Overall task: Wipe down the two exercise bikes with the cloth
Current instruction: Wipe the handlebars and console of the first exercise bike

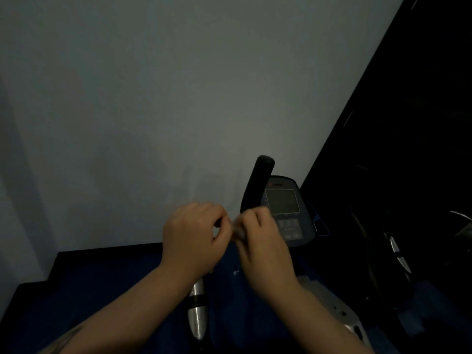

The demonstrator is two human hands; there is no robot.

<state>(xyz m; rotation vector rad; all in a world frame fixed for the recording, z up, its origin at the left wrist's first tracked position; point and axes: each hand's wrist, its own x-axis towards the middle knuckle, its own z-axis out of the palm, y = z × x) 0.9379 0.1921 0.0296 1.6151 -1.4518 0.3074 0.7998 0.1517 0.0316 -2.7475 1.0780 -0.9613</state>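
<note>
Cloth (pixel 235 229): small pale wad, blurred, axis unclear, between both hands before the bike console (pixel 286 210). Left hand (pixel 194 236) and right hand (pixel 260 241): fingers curled, pinching it. Handlebar (pixel 258 183): upright.

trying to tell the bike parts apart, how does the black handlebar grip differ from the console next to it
The black handlebar grip is a narrow rounded bar standing nearly upright; the console is a broad flat panel. The grip is plain matte black, while the console carries a grey screen with rows of buttons beneath. The grip's lower end is hidden behind the right hand; the console's left edge is partly hidden. Both are dark and dimly lit.
</note>
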